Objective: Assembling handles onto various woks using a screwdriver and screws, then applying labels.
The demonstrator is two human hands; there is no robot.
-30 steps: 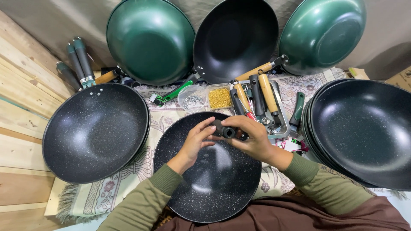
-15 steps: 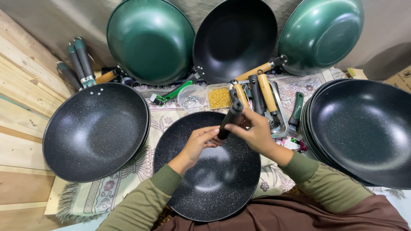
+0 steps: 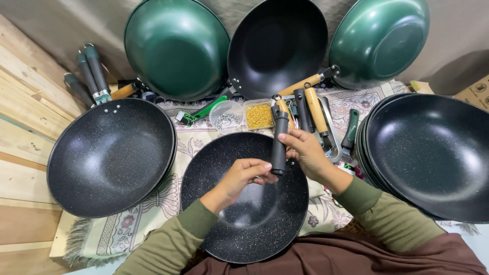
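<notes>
Patterned cloth (image 3: 153,214) with a fringed edge covers the work surface between wooden boards at left and a draped backdrop, where three woks lean: a green wok (image 3: 175,48), a black wok (image 3: 277,46) and a second green wok (image 3: 379,40). At left lies a speckled wok (image 3: 109,155), with grey-green spare handles (image 3: 89,71) beyond it. Over the central speckled pan (image 3: 244,203), the left hand (image 3: 242,175) touches the lower end of a black handle (image 3: 279,142) with curled fingertips, while the right hand (image 3: 305,150) pinches its shaft between thumb and fingers. A second ago the handle lay short and crosswise between both hands; half a second ago it was tilted; now it stands nearly upright in the view, long axis running away from the person, top end pointing toward the clear tub of yellow fasteners (image 3: 260,114) and the wooden-gripped handles (image 3: 316,109). It is held above the pan's far rim. A stack of dark pans (image 3: 433,158) fills the right side.
</notes>
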